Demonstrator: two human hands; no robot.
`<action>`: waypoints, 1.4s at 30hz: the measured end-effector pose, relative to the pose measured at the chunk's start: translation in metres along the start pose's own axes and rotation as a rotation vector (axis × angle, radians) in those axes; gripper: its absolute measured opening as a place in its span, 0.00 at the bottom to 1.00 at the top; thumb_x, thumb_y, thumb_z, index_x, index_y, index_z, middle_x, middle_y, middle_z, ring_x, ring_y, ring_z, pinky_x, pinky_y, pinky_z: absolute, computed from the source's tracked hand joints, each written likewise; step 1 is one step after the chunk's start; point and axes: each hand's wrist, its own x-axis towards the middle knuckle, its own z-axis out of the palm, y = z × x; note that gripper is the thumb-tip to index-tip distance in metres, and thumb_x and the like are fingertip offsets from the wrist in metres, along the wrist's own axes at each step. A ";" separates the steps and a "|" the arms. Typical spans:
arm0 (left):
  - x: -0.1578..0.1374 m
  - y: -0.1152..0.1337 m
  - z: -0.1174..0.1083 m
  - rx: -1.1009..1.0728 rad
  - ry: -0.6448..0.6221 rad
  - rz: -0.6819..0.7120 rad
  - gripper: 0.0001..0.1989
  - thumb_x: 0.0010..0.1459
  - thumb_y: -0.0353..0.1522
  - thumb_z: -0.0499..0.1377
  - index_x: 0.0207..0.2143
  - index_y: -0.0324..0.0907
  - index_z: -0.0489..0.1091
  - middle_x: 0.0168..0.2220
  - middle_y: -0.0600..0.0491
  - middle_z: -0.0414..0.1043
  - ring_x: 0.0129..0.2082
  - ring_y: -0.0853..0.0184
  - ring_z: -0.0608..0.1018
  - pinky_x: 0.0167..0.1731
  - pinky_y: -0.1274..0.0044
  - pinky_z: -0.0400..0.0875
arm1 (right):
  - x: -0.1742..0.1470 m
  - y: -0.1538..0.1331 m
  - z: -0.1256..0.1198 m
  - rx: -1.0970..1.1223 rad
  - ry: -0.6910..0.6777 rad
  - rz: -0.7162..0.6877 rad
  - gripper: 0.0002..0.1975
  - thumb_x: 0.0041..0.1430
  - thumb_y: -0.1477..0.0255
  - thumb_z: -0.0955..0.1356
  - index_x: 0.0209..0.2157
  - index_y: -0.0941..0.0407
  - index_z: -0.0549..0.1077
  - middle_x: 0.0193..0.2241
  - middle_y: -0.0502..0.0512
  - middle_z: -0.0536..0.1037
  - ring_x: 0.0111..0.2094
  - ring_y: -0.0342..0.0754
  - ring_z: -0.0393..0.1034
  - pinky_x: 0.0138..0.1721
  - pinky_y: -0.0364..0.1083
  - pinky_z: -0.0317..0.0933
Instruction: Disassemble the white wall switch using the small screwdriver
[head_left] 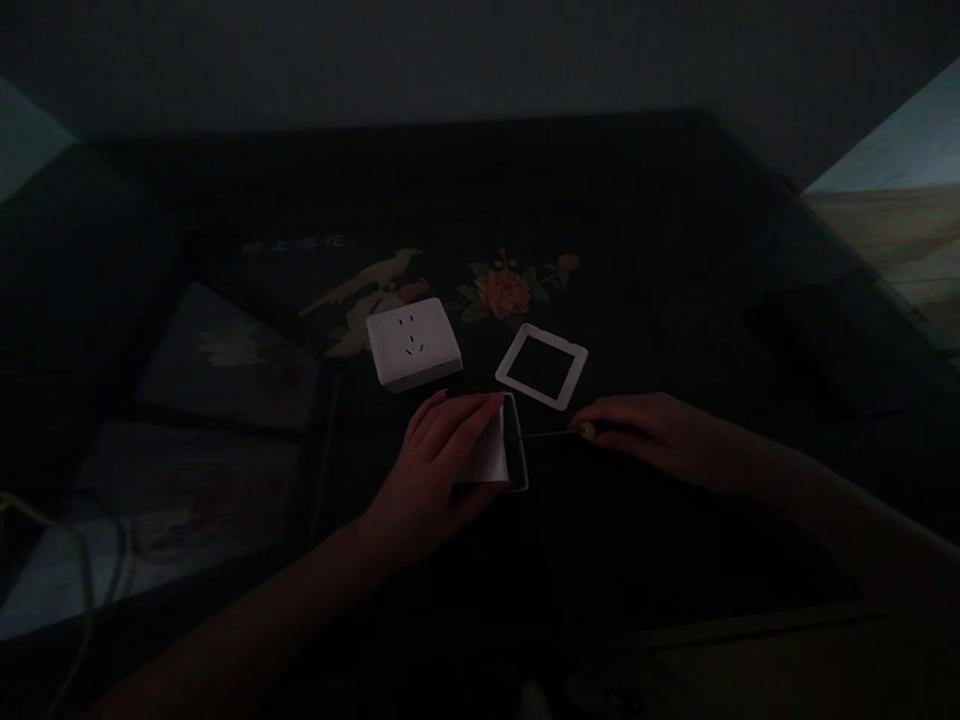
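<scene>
In the head view my left hand [446, 455] is closed around a white square socket box [487, 455], thumb along the near side and fingers over the far side. Its right side faces my right hand [645, 430], which grips the pale handle of a screwdriver [551, 434]. The thin shaft points left and its tip reaches the box's right edge; whether it touches a screw is too dark to tell. Behind the left hand lies an assembled white wall socket [414, 343] with its slots facing up. A white square cover frame [541, 366] lies flat to its right.
The dark tabletop [637, 560] carries a printed bird and a flower design [504, 292]. Reflections show on its left side. A pale cable [86, 590] hangs at the lower left. The scene is dimly lit.
</scene>
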 end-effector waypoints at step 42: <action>-0.009 -0.014 -0.029 -0.197 0.011 -0.288 0.16 0.70 0.31 0.47 0.57 0.41 0.65 0.55 0.47 0.74 0.55 0.64 0.76 0.55 0.72 0.70 | -0.010 -0.047 0.046 0.665 -0.281 0.110 0.16 0.68 0.59 0.63 0.51 0.52 0.71 0.49 0.54 0.77 0.50 0.49 0.72 0.52 0.50 0.63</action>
